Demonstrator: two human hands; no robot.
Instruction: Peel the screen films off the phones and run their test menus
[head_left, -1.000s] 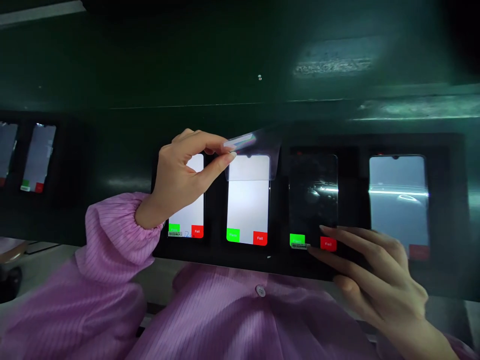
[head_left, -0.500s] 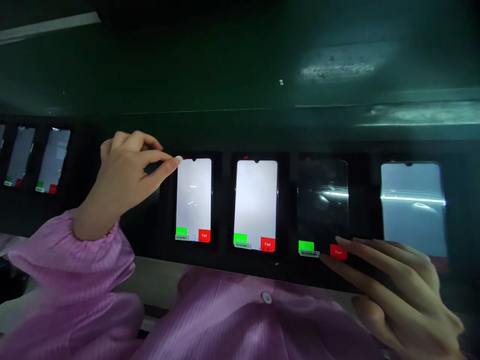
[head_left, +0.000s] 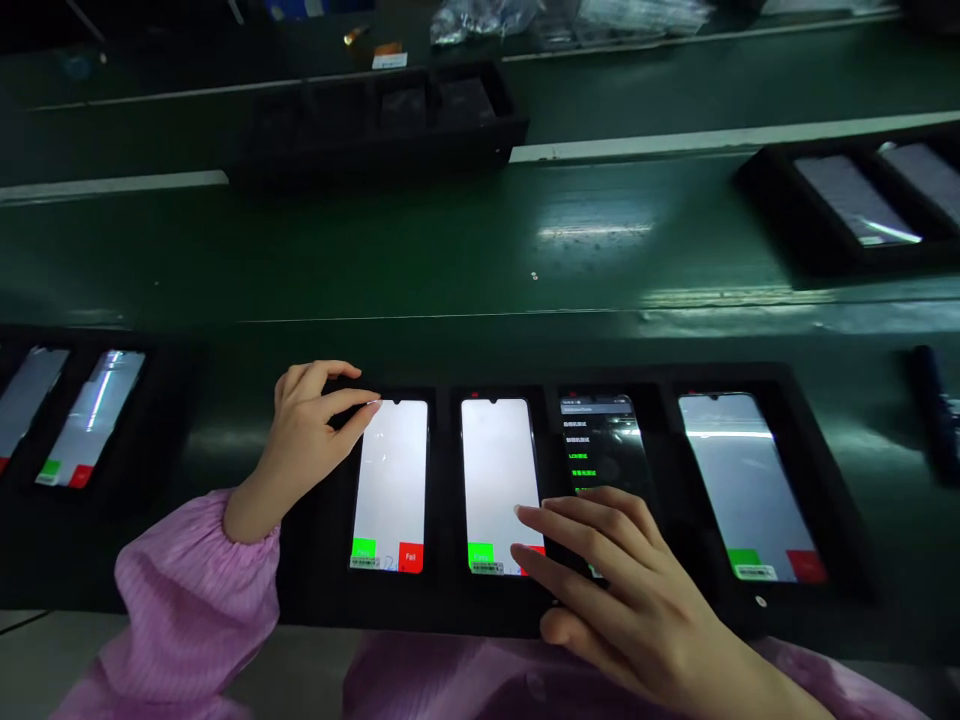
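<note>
Four smartphones lie face up in a black foam tray point(head_left: 442, 480). At the upper left corner of the leftmost phone point(head_left: 394, 480), my left hand point(head_left: 307, 435) pinches thumb and index together; what lies between the fingertips is too small to make out. That phone's screen is white, with green and red "Fail" boxes at the bottom. My right hand point(head_left: 622, 580) has its fingers stretched apart over the lower right of the second phone point(head_left: 499, 460), also white. It partly covers the third phone point(head_left: 600, 430), which shows a dark text menu. The fourth phone point(head_left: 731, 470) has a greyish screen.
Another tray at the left holds phones, one with a grey screen point(head_left: 94, 420). A dark tray point(head_left: 375, 150) sits further back on the green surface point(head_left: 420, 260). At the right are another phone tray point(head_left: 780, 220) and a dark elongated object point(head_left: 934, 410). Clear plastic bags point(head_left: 487, 20) lie behind.
My right hand has moved left from the third phone to the second. The third phone's screen went from black with boxes to a text menu. My left hand stays pinched; the view has tilted up.
</note>
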